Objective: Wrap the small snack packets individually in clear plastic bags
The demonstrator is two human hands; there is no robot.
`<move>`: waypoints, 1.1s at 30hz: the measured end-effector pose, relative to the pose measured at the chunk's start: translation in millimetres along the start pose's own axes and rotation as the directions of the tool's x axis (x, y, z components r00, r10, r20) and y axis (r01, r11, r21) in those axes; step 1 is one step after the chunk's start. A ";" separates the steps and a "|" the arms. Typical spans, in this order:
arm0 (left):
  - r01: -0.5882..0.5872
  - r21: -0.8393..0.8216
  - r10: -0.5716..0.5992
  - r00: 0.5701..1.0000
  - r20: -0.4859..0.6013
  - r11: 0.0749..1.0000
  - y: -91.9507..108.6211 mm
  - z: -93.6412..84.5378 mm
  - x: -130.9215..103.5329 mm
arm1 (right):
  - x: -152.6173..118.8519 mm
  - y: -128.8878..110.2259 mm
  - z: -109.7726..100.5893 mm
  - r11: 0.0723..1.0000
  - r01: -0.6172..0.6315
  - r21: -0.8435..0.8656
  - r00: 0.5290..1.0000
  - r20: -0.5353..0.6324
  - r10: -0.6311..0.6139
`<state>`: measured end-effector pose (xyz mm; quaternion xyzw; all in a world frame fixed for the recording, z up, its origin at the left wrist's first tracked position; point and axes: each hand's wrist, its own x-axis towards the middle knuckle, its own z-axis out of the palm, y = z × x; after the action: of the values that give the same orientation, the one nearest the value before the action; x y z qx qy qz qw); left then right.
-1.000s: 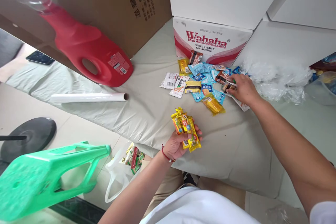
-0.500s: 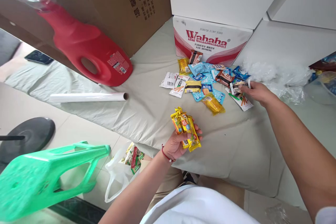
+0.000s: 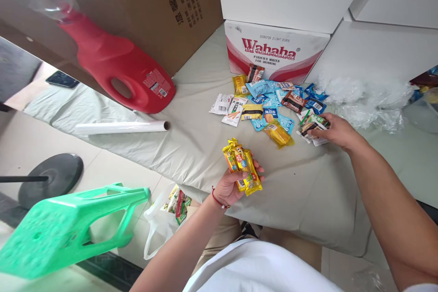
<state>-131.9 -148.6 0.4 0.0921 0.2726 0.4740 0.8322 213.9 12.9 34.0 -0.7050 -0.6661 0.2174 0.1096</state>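
Several yellow snack packets (image 3: 241, 164) are gripped in my left hand (image 3: 233, 186), thumb across them, low over the front of the cloth. At the right end of the pile my right hand (image 3: 337, 132) is closed on a small snack packet (image 3: 313, 123) with green, dark and white print. Under it lies a white packet, mostly covered. The pile beside it holds light-blue packets (image 3: 262, 87), a brown packet (image 3: 293, 101), an orange-yellow packet (image 3: 278, 134), a yellow one with a dark band (image 3: 252, 112), and white packets (image 3: 234, 112) at its left.
Behind the pile stands a Wahaha box (image 3: 273, 54). Crumpled clear plastic (image 3: 369, 100) lies to the right. On the left are a red jug (image 3: 126, 68), a white roll (image 3: 119, 127), a large brown carton (image 3: 137, 9) and a green stool (image 3: 75, 223). A white bag (image 3: 159, 223) hangs low.
My right hand has moved slightly down and left; the packet in it now shows a green part. A dark-blue packet behind is uncovered. My left hand keeps its hold on the yellow packets.
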 end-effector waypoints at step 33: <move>-0.021 0.178 0.078 0.945 -0.317 0.984 -43.3 -40.9 -154.7 | -279.5 -177.9 145.4 0.688 0.652 0.318 0.729 -0.013 -0.684</move>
<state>-184.2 -305.8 5.2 0.0919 0.4425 0.4780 0.7532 -15.5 -266.8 29.7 -0.3758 -0.8406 0.2983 0.2514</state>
